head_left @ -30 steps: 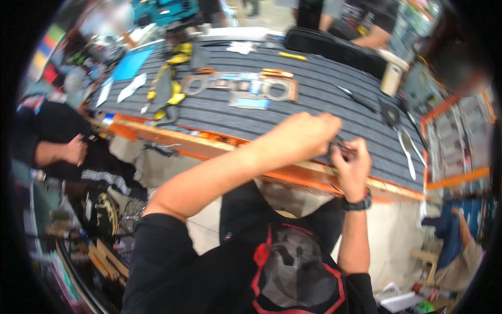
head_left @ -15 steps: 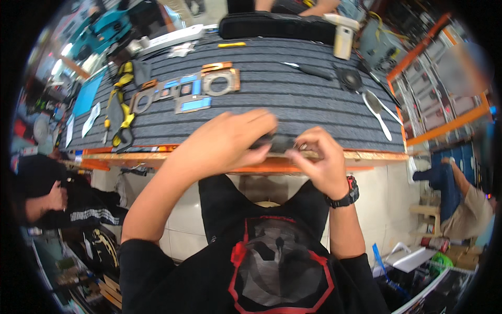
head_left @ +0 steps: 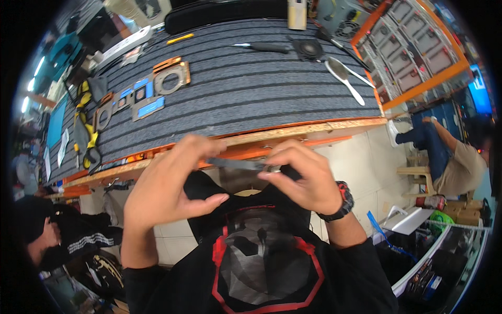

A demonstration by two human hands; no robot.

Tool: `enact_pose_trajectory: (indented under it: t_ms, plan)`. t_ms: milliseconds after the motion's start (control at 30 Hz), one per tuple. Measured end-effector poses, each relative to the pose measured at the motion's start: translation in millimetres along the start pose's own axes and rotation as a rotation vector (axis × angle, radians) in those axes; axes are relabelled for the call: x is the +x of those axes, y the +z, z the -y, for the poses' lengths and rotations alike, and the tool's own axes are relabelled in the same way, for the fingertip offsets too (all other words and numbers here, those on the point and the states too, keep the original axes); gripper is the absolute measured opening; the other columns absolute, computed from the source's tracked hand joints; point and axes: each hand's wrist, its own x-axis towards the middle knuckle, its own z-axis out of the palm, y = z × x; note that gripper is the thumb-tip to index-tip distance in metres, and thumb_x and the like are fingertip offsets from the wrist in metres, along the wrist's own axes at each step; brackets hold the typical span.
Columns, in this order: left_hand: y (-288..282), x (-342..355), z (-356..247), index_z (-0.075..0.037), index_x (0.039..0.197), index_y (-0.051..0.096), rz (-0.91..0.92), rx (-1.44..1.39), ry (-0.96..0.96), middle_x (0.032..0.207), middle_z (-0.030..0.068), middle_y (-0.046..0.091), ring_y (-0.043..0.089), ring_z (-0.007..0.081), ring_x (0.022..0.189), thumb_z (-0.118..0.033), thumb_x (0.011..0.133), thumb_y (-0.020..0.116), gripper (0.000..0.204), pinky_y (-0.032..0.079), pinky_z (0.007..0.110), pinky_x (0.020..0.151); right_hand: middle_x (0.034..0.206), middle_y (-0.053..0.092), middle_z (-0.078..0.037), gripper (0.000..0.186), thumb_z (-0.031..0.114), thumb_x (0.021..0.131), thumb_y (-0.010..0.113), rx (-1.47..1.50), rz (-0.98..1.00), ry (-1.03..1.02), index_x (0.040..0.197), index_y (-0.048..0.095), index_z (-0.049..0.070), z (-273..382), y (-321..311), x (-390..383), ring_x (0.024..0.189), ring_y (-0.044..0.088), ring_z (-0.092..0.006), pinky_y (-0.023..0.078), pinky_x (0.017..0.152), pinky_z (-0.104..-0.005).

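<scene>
Just in front of the bench edge, my right hand (head_left: 306,175) pinches a thin dark flat piece (head_left: 235,164) between thumb and fingers. The piece is seen nearly edge-on, so its kind cannot be told. My left hand (head_left: 170,180) is open at its other end, thumb stretched well away from the fingers. Whether those fingertips touch the piece is unclear. On the striped grey mat (head_left: 235,94) beyond lies a copper-and-grey laptop heatsink (head_left: 145,94) with blue pads and round openings. A flat black fan (head_left: 308,48) rests at the far right of the mat.
A white-handled brush (head_left: 345,78), a dark-handled pointed tool (head_left: 264,47) and a black brush (head_left: 342,47) lie at the right. Yellow-black straps (head_left: 86,123) lie left. A power strip (head_left: 125,44) and yellow stick (head_left: 180,38) are farther back. Seated people are at both sides.
The view has swung so the bench appears farther left and higher. Both hands have come back from the bench edge, and my left thumb has spread away from its fingers.
</scene>
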Motion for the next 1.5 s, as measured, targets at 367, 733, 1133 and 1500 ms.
enact_pose_trajectory:
  t_ms: [367,733,1133,1500]
  plan:
    - [125,-3,14,0.002,0.156,0.03,-0.281,-1.561,-0.081,0.14,0.0222,0.056,0.054,0.0356,0.136,-0.086,0.065,0.076,0.135,0.042,0.051,0.117,0.1,0.068,-0.009,0.026,0.005,0.077,0.078,-0.413,-0.107,-0.574,0.102,0.073,0.004,-5,35,-3,0.092,0.069,-0.0268,0.058,0.076,-0.0419]
    - [93,-17,42,0.001,0.155,0.034,-0.314,-0.742,0.011,0.147,0.019,0.054,0.055,0.0254,0.134,-0.024,0.056,0.104,0.124,0.046,0.04,0.111,0.123,0.065,-0.015,0.04,0.007,0.088,0.07,0.132,0.18,-0.011,0.128,0.069,0.001,4,26,-1,0.111,0.064,-0.0313,0.05,0.096,-0.0394]
    - [83,-13,29,-0.008,0.153,0.04,-0.248,-0.54,-0.024,0.147,0.0141,0.055,0.057,0.0304,0.135,-0.027,0.063,0.099,0.109,0.051,0.044,0.108,0.124,0.067,-0.015,0.038,0.003,0.087,0.076,0.25,0.164,0.08,0.124,0.071,0.0,-4,32,1,0.104,0.068,-0.0256,0.057,0.083,-0.0328]
    - [78,-12,22,-0.003,0.15,0.043,-0.256,-0.37,0.017,0.145,0.0159,0.058,0.059,0.0302,0.133,-0.024,0.058,0.103,0.112,0.056,0.042,0.103,0.114,0.073,-0.013,0.036,-0.001,0.078,0.084,0.203,0.164,-0.053,0.113,0.076,0.0,-21,36,2,0.102,0.071,-0.0256,0.057,0.085,-0.0343]
